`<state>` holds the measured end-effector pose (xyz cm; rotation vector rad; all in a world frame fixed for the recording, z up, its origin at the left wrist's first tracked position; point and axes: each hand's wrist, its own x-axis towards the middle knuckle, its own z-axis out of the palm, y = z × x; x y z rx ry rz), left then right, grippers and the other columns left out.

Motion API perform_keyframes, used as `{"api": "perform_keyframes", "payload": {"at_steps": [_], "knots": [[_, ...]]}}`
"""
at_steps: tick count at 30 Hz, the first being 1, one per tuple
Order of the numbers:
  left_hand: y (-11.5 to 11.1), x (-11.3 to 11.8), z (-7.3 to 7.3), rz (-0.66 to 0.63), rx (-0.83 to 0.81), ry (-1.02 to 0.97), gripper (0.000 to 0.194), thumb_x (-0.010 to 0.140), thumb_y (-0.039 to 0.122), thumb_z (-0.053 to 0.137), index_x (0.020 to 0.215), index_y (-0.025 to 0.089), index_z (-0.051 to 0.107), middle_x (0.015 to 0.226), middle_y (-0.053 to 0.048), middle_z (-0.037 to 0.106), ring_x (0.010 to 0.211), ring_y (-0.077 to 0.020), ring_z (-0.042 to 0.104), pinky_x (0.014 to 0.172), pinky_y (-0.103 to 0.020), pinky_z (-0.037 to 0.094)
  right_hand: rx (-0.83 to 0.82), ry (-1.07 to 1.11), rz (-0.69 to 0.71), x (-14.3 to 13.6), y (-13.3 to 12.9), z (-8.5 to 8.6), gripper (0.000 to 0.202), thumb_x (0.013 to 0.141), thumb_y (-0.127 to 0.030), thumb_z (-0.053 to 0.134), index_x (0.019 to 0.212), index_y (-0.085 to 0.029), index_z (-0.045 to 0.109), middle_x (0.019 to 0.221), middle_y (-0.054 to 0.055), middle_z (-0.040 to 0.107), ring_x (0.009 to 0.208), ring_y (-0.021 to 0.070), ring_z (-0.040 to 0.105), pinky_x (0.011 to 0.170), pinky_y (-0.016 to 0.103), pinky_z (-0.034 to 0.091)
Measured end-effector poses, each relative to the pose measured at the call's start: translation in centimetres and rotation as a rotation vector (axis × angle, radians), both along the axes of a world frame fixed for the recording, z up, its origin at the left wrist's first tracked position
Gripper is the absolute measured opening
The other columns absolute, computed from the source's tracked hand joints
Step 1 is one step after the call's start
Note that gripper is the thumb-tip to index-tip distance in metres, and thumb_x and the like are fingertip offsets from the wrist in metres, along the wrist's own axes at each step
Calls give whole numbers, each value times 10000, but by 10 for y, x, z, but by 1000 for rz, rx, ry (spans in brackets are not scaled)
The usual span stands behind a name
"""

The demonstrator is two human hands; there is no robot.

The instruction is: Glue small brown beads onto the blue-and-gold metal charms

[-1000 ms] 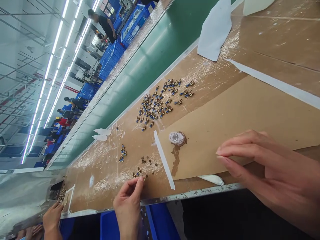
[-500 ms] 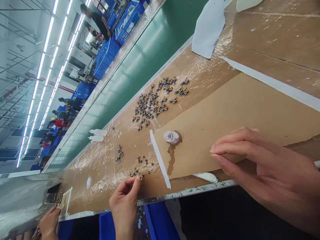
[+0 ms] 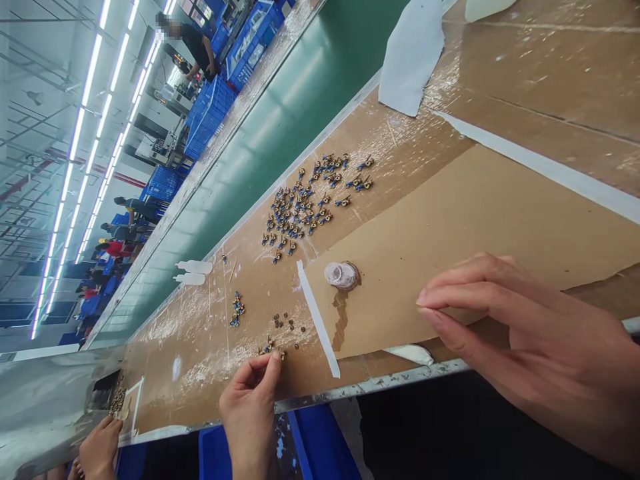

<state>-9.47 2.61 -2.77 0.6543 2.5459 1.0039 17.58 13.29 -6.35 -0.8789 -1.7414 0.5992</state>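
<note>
Dozens of small blue and gold pieces (image 3: 295, 208) lie spread on the bench (image 3: 200, 343), beyond the left hand (image 3: 275, 356), whose fingers are clamped on a gold piece (image 3: 283, 356) near the bench's edge. Dark beads (image 3: 285, 323) lie near it. The right hand (image 3: 419, 305) hovers over the brown sheet (image 3: 440, 227), fingers together; whether they hold anything, I cannot tell. A small cup (image 3: 341, 274) stands between the hands and the spread.
</note>
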Motion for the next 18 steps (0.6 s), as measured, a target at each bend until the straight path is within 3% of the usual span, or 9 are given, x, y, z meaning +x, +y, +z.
{"api": "perform_keyframes", "payload": {"at_steps": [6, 12, 18], "knots": [[7, 5, 4, -20, -36, 25, 416, 448, 476, 802, 681, 154, 680, 674, -14, 678, 690, -138, 552, 676, -228, 406, -21, 12, 1, 0, -1, -1, 66, 836, -154, 560, 871, -199, 593, 810, 19, 598, 773, 130, 553, 693, 280, 412], [8, 2, 4, -108, -54, 88, 376, 497, 477, 779, 669, 159, 675, 652, -7, 660, 649, -134, 536, 625, -225, 405, -6, 20, 5, 0, 0, 0, 66, 824, -140, 571, 859, -193, 582, 804, 15, 595, 755, 136, 550, 704, 305, 394], [-1, -1, 4, -127, -21, 57, 347, 531, 443, 779, 721, 166, 693, 727, -16, 699, 724, -153, 591, 698, -234, 446, 30, 53, 6, 1, 2, -3, 115, 796, -103, 590, 878, -183, 582, 812, 21, 591, 759, 139, 542, 688, 301, 399]]}}
